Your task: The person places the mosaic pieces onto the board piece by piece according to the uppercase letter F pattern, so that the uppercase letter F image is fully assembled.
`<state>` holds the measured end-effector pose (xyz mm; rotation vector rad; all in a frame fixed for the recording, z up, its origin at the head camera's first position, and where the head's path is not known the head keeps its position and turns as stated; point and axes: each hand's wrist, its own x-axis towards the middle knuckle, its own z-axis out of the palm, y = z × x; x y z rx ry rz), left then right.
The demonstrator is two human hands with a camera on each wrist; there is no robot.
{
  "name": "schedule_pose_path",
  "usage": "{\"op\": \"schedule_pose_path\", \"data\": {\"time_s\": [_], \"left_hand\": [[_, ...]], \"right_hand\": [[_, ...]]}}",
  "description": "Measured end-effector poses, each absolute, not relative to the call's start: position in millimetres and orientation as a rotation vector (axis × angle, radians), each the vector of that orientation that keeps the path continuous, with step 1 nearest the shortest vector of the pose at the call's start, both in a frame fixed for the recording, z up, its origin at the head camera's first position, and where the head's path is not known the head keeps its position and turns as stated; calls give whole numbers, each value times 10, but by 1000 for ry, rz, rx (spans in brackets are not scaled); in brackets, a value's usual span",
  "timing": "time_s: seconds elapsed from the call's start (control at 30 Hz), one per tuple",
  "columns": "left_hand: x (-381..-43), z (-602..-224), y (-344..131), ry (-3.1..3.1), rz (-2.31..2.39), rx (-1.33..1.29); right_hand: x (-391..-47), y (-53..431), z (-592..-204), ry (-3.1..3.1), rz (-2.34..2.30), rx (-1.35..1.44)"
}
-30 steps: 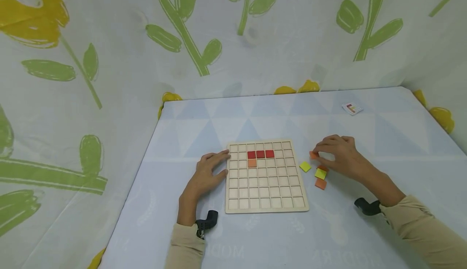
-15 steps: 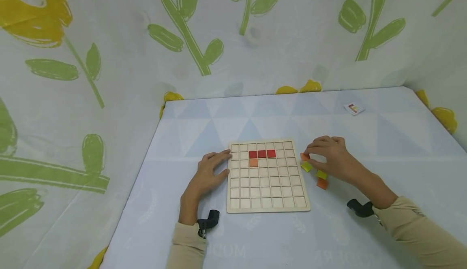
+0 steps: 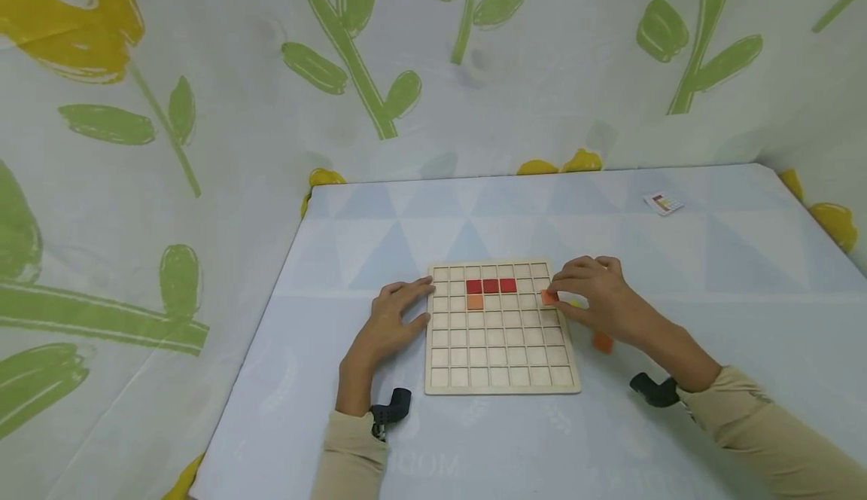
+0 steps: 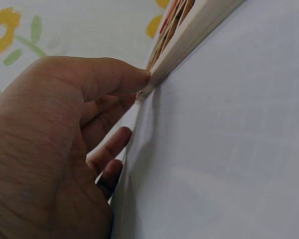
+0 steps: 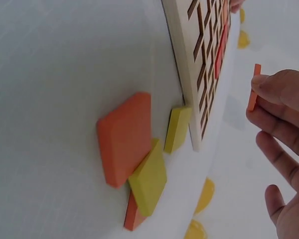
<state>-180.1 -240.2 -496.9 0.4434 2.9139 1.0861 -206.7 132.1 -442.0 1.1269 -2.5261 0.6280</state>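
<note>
In the head view, a wooden grid board (image 3: 497, 357) holds a row of three red tiles (image 3: 491, 286), with one orange tile (image 3: 475, 302) under the leftmost. My left hand (image 3: 389, 318) touches the board's left edge with thumb and fingertips; its fingers are extended. Between thumb and fingers, my right hand (image 3: 603, 300) pinches another orange tile (image 5: 254, 92), raised over the board's right side. Seen from the right wrist, a loose orange tile (image 5: 127, 139) and a yellow tile (image 5: 150, 177) overlap beside the board, a further orange tile (image 5: 134, 215) partly hidden beneath. One yellow tile (image 5: 178, 129) lies by the rim.
A small stack of printed cards (image 3: 662, 203) lies toward the table's far right. The pale patterned tabletop (image 3: 325, 259) meets a cloth backdrop (image 3: 237, 108) with flowers behind and at the sides. A black camera mount (image 3: 391, 410) sits at the left wrist.
My right hand has carried its orange tile leftward, from beside the loose tiles to over the board's right edge. The left hand stays at the left edge.
</note>
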Motion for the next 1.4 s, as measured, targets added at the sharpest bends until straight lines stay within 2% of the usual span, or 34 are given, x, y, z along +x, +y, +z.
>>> {"op": "schedule_pose_path", "data": {"time_s": [1.4], "left_hand": [[-1798, -4954, -2406, 2911, 1071, 433]], "right_hand": [[-1987, 451, -4528, -2572, 639, 1253]]}}
